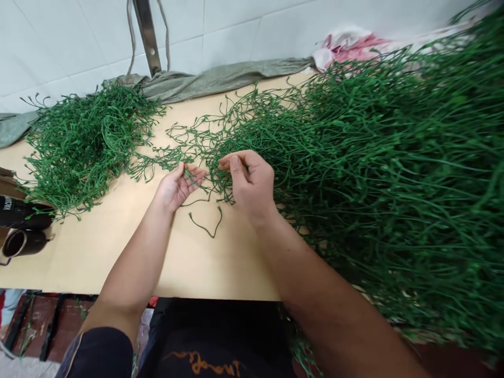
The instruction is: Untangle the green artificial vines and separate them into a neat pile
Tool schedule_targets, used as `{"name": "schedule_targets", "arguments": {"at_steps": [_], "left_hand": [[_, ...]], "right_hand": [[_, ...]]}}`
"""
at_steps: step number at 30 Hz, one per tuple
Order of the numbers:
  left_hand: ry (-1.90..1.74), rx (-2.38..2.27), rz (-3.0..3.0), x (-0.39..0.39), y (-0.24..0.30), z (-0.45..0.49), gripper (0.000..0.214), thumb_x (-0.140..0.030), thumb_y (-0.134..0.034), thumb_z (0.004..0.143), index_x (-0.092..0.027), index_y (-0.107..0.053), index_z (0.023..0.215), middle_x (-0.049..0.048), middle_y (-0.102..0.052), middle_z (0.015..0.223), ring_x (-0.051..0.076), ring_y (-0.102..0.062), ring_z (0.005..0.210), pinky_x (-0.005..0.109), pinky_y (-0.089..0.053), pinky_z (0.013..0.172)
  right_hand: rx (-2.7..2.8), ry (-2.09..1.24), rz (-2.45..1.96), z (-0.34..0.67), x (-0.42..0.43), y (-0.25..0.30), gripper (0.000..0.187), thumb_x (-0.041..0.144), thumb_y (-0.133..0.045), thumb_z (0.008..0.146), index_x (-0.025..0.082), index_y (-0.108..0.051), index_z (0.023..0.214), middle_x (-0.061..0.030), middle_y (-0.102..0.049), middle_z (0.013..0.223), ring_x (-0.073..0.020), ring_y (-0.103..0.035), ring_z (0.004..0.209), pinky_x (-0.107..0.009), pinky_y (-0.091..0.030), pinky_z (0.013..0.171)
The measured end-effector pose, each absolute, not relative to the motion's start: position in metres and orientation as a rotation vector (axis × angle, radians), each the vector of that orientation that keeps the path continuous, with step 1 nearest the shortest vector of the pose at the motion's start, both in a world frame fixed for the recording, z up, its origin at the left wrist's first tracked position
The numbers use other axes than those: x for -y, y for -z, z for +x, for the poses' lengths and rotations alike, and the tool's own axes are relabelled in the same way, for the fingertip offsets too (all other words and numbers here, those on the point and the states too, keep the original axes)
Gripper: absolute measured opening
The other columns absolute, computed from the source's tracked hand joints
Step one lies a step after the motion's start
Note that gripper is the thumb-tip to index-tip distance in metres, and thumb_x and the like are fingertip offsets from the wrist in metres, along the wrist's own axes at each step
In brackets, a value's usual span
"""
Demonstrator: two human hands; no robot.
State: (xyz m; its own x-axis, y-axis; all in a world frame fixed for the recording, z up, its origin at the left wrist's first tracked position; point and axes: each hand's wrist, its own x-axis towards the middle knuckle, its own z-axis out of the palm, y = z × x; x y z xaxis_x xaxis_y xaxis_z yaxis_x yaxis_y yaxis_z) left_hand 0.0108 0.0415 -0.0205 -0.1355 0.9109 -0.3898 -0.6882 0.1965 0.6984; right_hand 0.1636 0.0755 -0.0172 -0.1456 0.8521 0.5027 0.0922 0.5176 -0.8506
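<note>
White tiled wall [232, 31] behind a pale tan tabletop [220, 268]; grey-green cloth [224, 76] bunched along the back edge. Large heap of green stems [374, 173] spreads over the right side; smaller heap [90, 142] at left, near a dark mug [29, 243]. Right hand [254, 181] at the large heap's left end, stems near its fingertips. Thin green strand across the left hand's [181, 186] fingers. Both forearms reach forward over the near edge. Left: palm up, fingers parted, loosely bent. Right: fingers curled, thumb drawn in; cannot tell whether gripping.
</note>
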Motion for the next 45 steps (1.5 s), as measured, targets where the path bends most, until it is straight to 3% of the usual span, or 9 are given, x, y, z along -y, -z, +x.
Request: {"name": "schedule_targets", "arguments": {"at_steps": [8,14,17,24,27,32,34,41,45], "left_hand": [[-1.399,-0.983,0.378,-0.039,0.018,0.012,0.026,-0.025,-0.039,0.088,-0.011,-0.057,0.075,0.0037,-0.066,0.067,0.012,-0.067,0.07,0.023,-0.048,0.068],[-1.507,-1.13,0.588,-0.034,0.012,0.019,0.018,-0.026,-0.051,0.083,-0.014,-0.059,0.073,0.0007,-0.064,0.063,0.01,-0.064,0.062,0.02,-0.046,0.061],[-1.526,-1.218,0.753,-0.029,0.007,0.027,0.018,-0.025,-0.052,0.082,-0.015,-0.061,0.071,0.0,-0.064,0.063,0.008,-0.061,0.062,0.018,-0.043,0.061],[-1.607,-1.323,1.039,-0.023,0.001,0.033,0.013,-0.018,-0.058,0.077,-0.015,-0.067,0.068,0.0008,-0.065,0.073,0.008,-0.058,0.074,0.017,-0.042,0.077],[-1.779,-1.372,0.976,-0.024,0.0,0.021,0.016,-0.02,-0.055,0.079,-0.016,-0.067,0.068,0.001,-0.066,0.075,0.008,-0.058,0.077,0.017,-0.042,0.078],[-1.886,-1.396,0.941,-0.025,0.002,0.007,0.019,-0.027,-0.051,0.082,-0.018,-0.065,0.073,0.0007,-0.066,0.077,0.008,-0.059,0.077,0.017,-0.043,0.073],[-1.893,-1.371,0.955,-0.024,0.001,0.009,0.019,-0.028,-0.052,0.082,-0.018,-0.065,0.071,0.0008,-0.066,0.077,0.008,-0.06,0.077,0.017,-0.043,0.072],[-1.961,-1.368,0.863,-0.017,-0.014,0.025,0.024,-0.025,-0.05,0.083,-0.018,-0.063,0.065,0.0016,-0.064,0.077,0.009,-0.06,0.079,0.019,-0.043,0.072],[-1.935,-1.32,0.93,-0.014,-0.016,0.027,0.022,-0.024,-0.05,0.083,-0.018,-0.064,0.067,0.0024,-0.064,0.08,0.01,-0.06,0.083,0.02,-0.044,0.074]], "right_hand": [[1.439,-1.044,-0.916,0.163,-0.086,0.024,0.028,0.043,-0.04,0.087,0.02,-0.05,0.075,-0.0051,-0.06,0.08,-0.013,-0.059,0.067,-0.031,-0.051,0.063],[1.64,-0.273,-1.043,0.183,-0.099,0.027,0.035,0.043,-0.038,0.086,0.018,-0.051,0.108,-0.0164,-0.048,0.112,-0.0278,-0.049,0.108,-0.05,-0.041,0.088],[1.698,-0.136,-1.062,0.18,-0.093,0.025,0.038,0.042,-0.037,0.087,0.018,-0.047,0.116,-0.0176,-0.043,0.12,-0.0311,-0.041,0.116,-0.054,-0.033,0.095],[1.933,-0.34,-0.993,0.159,-0.07,0.02,0.014,0.03,-0.046,0.082,0.019,-0.052,0.077,-0.0092,-0.056,0.08,-0.022,-0.051,0.081,-0.041,-0.043,0.077],[1.996,-0.567,-0.978,0.159,-0.064,0.012,0.012,0.025,-0.049,0.079,0.018,-0.052,0.069,-0.0061,-0.055,0.073,-0.0165,-0.052,0.07,-0.033,-0.045,0.066],[2.425,-1.742,-0.414,0.157,-0.04,-0.003,0.017,0.027,-0.049,0.08,0.014,-0.059,0.081,-0.0005,-0.059,0.064,-0.0081,-0.055,0.054,-0.021,-0.044,0.051],[2.538,-1.993,-0.193,0.154,-0.036,0.0,0.018,0.025,-0.05,0.079,0.013,-0.061,0.088,-0.0016,-0.063,0.07,-0.0076,-0.057,0.055,-0.02,-0.046,0.051],[2.115,-1.037,-0.968,0.152,-0.072,0.032,0.019,0.021,-0.05,0.079,0.014,-0.065,0.087,-0.0077,-0.066,0.085,-0.0163,-0.061,0.076,-0.032,-0.048,0.072],[1.998,-0.889,-0.993,0.151,-0.074,0.033,0.024,0.021,-0.047,0.08,0.013,-0.064,0.095,-0.0108,-0.064,0.095,-0.0181,-0.06,0.086,-0.033,-0.047,0.078]]}}
